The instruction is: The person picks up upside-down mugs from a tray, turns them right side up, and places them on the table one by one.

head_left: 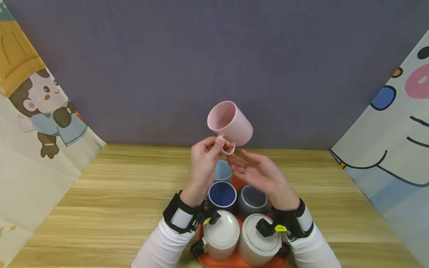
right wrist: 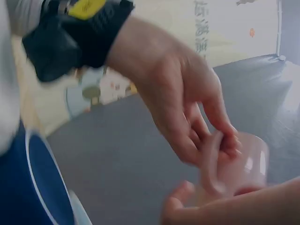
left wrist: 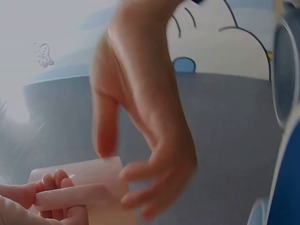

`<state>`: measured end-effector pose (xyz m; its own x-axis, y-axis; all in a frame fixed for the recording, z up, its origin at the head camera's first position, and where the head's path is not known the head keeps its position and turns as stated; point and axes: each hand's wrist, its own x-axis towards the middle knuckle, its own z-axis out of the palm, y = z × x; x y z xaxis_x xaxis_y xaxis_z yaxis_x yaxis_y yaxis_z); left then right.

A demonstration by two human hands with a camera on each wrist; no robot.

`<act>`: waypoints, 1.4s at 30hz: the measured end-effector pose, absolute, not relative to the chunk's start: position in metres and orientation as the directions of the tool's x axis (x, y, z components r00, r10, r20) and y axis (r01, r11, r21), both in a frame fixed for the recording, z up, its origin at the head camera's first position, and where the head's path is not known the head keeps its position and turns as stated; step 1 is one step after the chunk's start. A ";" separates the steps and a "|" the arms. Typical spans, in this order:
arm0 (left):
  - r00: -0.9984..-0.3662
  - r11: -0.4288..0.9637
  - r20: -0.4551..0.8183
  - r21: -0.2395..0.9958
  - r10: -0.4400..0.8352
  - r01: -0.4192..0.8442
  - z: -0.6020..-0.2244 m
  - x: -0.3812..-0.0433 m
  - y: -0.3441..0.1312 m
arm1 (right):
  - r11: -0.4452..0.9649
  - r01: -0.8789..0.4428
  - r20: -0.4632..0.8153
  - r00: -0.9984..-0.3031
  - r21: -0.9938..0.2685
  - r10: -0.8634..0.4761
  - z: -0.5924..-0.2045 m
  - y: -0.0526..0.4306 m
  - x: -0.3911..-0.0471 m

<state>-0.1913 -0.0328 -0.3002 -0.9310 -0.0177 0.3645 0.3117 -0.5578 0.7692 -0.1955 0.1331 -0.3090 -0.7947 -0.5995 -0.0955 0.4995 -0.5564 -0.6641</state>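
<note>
A pink mug is held up above the table, tilted so its mouth faces up and to the left. My left hand pinches its handle between thumb and fingers, seen also in the right wrist view, where the left hand curls into the handle. Just below and right of the mug is my right hand, its fingers extended near the handle's lower end. In the left wrist view the right hand looks blurred, beside the mug; whether it touches the mug I cannot tell.
Several mugs stand close together on an orange tray below my wrists: a light blue mug, a dark blue mug, a dark grey mug and white ones. A grey wall rises behind the wooden table.
</note>
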 end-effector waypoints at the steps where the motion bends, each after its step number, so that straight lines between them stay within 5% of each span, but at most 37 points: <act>1: -0.927 -0.534 0.373 0.778 -0.031 0.331 -0.301 -0.192 -0.035 | -0.499 0.441 -0.088 -0.808 -0.746 -0.583 -0.308 0.136 -0.194; 6: -0.914 -0.458 0.397 0.800 -0.082 0.389 -0.305 -0.198 -0.049 | -0.239 0.147 0.003 -0.848 -0.960 -0.530 -0.303 0.152 -0.188; 14: -0.914 -0.392 0.389 0.828 -0.115 0.402 -0.314 -0.208 -0.070 | -0.071 -0.111 0.130 -0.924 -0.991 -0.361 -0.302 0.164 -0.188; 18: -0.913 -0.369 0.383 0.835 -0.142 0.408 -0.320 -0.212 -0.079 | 0.155 -0.219 0.179 -0.955 -0.963 -0.237 -0.305 0.166 -0.191; 26: -0.912 -0.283 0.361 0.869 -0.197 0.405 -0.328 -0.217 -0.096 | 0.529 -0.303 0.316 -0.946 -0.792 -0.070 -0.323 0.170 -0.196; 42: -0.918 -0.196 0.290 0.917 -0.270 0.347 -0.350 -0.232 -0.126 | 0.737 -0.318 0.447 -0.894 -0.596 -0.024 -0.350 0.194 -0.204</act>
